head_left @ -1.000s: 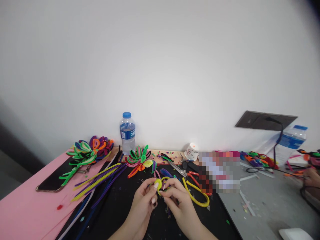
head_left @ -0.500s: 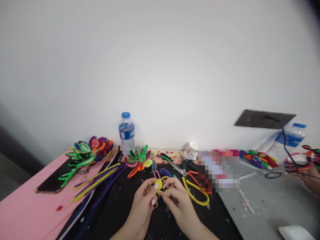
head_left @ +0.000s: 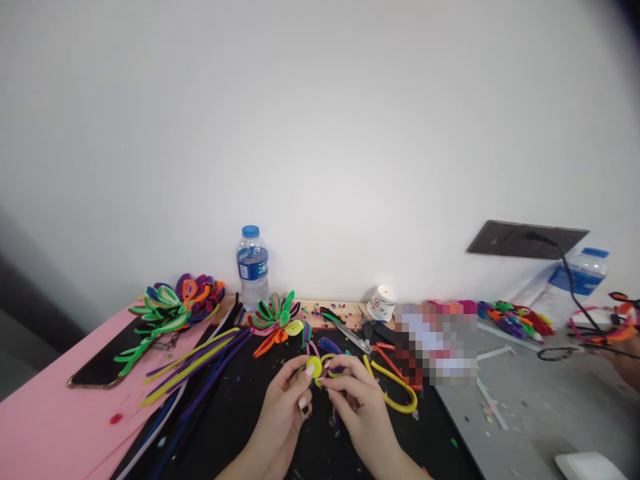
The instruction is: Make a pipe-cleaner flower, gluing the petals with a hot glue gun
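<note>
Between both hands is a yellow pipe cleaner [head_left: 315, 367], wound into a flat round coil. My left hand [head_left: 283, 407] pinches the coil between thumb and fingers. At its right edge, the fingertips of my right hand [head_left: 363, 407] are closed on the pipe cleaner's loose part. Just beyond them lies a pipe-cleaner flower [head_left: 280, 319] in green, pink and orange. A bent yellow pipe cleaner [head_left: 400, 405] rests to the right of my right hand, near scissors [head_left: 353, 337] and red-handled pliers [head_left: 395, 360].
A water bottle [head_left: 253, 270] and a paper cup [head_left: 381, 303] stand against the wall. Loose pipe cleaners [head_left: 200, 363], a phone [head_left: 103, 363] and a larger pipe-cleaner flower [head_left: 185, 300] lie left. Another person's hand [head_left: 625, 360] is at far right, near a cable.
My hands stay around the yellow coil, which has turned slightly to face the camera more. The fingers of my right hand have shifted a little. The other person's hand has moved slightly.
</note>
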`<state>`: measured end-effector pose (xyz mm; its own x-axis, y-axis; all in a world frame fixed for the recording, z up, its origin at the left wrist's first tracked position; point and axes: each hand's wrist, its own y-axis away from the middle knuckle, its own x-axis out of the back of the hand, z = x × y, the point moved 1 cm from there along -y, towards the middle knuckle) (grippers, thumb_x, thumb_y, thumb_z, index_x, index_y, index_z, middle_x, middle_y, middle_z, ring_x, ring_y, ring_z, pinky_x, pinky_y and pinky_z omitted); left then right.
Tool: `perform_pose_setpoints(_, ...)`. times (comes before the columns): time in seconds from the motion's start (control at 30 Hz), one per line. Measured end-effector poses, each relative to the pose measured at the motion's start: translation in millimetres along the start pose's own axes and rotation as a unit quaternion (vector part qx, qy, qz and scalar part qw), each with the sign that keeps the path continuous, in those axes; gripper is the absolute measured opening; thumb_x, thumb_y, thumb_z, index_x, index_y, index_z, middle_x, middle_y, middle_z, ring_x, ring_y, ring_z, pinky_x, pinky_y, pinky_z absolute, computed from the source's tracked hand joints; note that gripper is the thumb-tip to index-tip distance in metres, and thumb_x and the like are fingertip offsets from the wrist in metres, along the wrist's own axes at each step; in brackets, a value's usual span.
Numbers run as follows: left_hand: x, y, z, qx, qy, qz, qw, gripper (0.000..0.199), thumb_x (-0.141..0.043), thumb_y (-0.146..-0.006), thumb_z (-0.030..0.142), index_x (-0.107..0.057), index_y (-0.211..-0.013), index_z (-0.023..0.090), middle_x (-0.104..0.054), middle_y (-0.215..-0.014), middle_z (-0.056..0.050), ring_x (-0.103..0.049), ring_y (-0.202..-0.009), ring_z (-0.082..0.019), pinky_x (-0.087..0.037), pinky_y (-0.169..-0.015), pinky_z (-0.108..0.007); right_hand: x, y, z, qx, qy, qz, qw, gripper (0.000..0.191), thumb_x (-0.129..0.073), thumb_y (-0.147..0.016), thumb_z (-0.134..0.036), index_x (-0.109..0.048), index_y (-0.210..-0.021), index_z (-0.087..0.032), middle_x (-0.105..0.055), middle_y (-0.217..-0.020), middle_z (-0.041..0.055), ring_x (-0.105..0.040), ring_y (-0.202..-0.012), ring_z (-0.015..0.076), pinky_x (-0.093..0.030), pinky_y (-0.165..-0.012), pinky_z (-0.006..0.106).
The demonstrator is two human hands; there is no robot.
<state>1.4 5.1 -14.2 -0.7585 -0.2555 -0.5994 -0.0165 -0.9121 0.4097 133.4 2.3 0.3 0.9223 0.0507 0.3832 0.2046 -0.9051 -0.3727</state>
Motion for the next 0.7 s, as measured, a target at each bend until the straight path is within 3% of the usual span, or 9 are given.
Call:
perform_pose_setpoints(0.37,-0.4,-0.2,-0.1,-0.002,-0.003,0.002,1.000,0.035,-0.078,-0.054,0.028,-0.062,-0.083,0.015,-0.054,-0.064,0.005,-0.031,-0.039,0.002,-0.028,-0.040,-0.013,-2.0,-2.5,-4.3,-0.056,-0.091,-0.001,0.994,0.018,-0.054,-0.077,-0.009,-0.067,-0.075,-0.021,-0.053,-0.095,0.0062,-0.054,-0.092,0.0183,-0.044,-0.077,0.027)
perform_pose_setpoints(0.7,-3.8,2.5,1.9,0.000,-0.002,0.002,1.000,0.034,-0.078,-0.053,0.028,-0.063,-0.081,0.015,-0.051,-0.059,0.006,-0.032,-0.039,0.001,-0.029,-0.041,-0.014,-1.7,-3.5,-4.7,-0.076,-0.130,-0.019,0.988,0.013,-0.056,-0.077,-0.013,-0.065,-0.071,-0.020,-0.053,-0.091,0.0056,-0.054,-0.088,0.0179,-0.044,-0.077,0.028)
